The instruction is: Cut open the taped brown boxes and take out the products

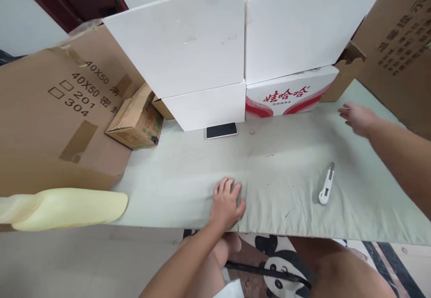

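My left hand (226, 204) rests palm down on the pale green cloth (175, 172) near the table's front edge, fingers spread and holding nothing. Over the right part of the table my right hand (357, 117) reaches out with its fingers extended, nothing visible in it. It is close to a small brown carton (341, 80). Between the two hands lies a white utility knife (326, 184), nearer the front edge. A smartphone (221, 131) with a dark screen lies flat against the foot of the white boxes.
White boxes (202, 42) form a wall at the back, with a red-and-white printed carton (289, 95) at lower right. Big cardboard boxes (60, 109) flank the left and right. A small brown box (138, 120) and a pale yellow curved object (70, 208) are at left.
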`<state>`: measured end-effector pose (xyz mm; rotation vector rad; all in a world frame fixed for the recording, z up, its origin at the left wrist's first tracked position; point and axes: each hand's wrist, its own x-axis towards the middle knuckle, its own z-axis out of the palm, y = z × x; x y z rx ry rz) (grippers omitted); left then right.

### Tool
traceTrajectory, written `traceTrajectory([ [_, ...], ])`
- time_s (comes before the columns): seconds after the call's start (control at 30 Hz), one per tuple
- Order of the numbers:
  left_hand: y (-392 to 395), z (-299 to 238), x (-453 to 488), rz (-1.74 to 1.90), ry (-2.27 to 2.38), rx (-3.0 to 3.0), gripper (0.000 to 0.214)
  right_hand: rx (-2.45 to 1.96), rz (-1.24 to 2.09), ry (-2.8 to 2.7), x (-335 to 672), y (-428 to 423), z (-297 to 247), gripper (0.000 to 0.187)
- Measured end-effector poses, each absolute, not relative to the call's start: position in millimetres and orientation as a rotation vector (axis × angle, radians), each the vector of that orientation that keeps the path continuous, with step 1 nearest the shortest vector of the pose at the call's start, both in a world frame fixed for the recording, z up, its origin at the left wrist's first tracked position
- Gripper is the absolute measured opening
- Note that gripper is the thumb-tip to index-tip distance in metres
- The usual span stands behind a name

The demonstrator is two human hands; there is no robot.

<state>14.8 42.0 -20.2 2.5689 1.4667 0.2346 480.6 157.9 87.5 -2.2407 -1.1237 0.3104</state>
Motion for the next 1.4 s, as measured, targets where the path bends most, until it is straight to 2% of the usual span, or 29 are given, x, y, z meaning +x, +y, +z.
traceTrajectory([
  [0.13,39,-20,16,0.278,1.443,2.564,0.046,-2.124,0.476,-1.32,372,119,40,0.042],
  [0.23,38,-19,16,0.334,1.403,2.566,0.047,-1.77,0.499,-1.785,271,68,-4,0.047],
  [0.3,37,-20,14,0.408,1.397,2.541,0.042,-1.623,0.395,-1.997,215,39,-31,0.048],
  [0.43,32,-27,9,0.646,1.362,2.272,0.03,-1.735,0.052,-2.111,157,8,-58,0.048],
  [0.53,44,-25,-10,0.86,1.234,1.976,0.035,-1.814,-0.09,-2.171,152,6,-57,0.048],
  [0.63,100,4,-65,1.146,1.142,1.917,0.034,-1.833,-0.126,-2.22,154,7,-52,0.048],
  [0.77,226,83,-170,1.528,1.683,1.925,0.018,-1.842,-0.138,-2.258,155,7,-53,0.049],
  [0.83,278,120,-213,1.403,2.092,1.897,0.03,-1.846,-0.145,-2.268,155,7,-55,0.049],
  [0.9,311,142,-240,1.03,2.402,1.779,0.06,-1.839,-0.156,-2.273,155,7,-55,0.049],
  [0.97,325,149,-251,0.656,2.556,1.661,0.085,-1.821,-0.17,-2.275,155,7,-55,0.048],
  [1.03,326,146,-250,0.454,2.606,1.574,0.098,-1.803,-0.194,-2.275,154,7,-56,0.047],
  [1.2,297,138,-224,0.48,2.649,1.459,0.102,-1.806,-0.211,-2.259,152,8,-53,0.045],
  [1.4,204,152,-193,0.38,2.687,1.353,0.098,-1.894,0.061,-2.171,141,8,-32,0.048],
])
